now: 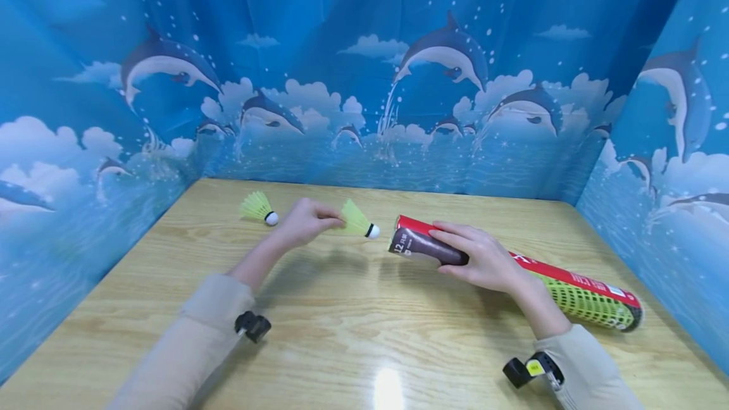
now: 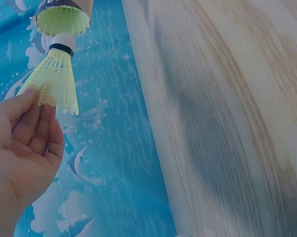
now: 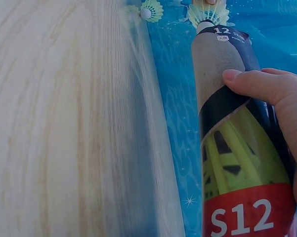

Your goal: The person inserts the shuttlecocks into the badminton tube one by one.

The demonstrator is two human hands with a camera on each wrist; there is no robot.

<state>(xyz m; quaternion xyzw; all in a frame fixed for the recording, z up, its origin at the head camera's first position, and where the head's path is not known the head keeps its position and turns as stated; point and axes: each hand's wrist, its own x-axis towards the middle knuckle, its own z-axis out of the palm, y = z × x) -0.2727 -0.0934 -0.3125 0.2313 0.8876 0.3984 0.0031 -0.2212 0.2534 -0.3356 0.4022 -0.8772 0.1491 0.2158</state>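
My left hand [image 1: 304, 223] pinches a yellow shuttlecock [image 1: 355, 219] by the rim of its skirt, thumb on one side and fingers on the other. Its white cork tip, banded in black, points right toward the mouth of a long cardboard tube [image 1: 424, 244]. My right hand [image 1: 484, 257] grips that tube from above, near its mouth end. Red, black and yellow-green print covers the tube, with "S12" showing in the right wrist view. In the left wrist view the tube's opening [image 2: 62, 21] shows a yellow-green inside, with the shuttlecock's tip right at it.
A second yellow shuttlecock [image 1: 259, 208] lies on its side on the wooden table [image 1: 319, 347], left of my left hand. Blue curtains [image 1: 364, 81] with dolphins and clouds stand behind the table and along both sides. The tube's far end reaches toward the table's right edge.
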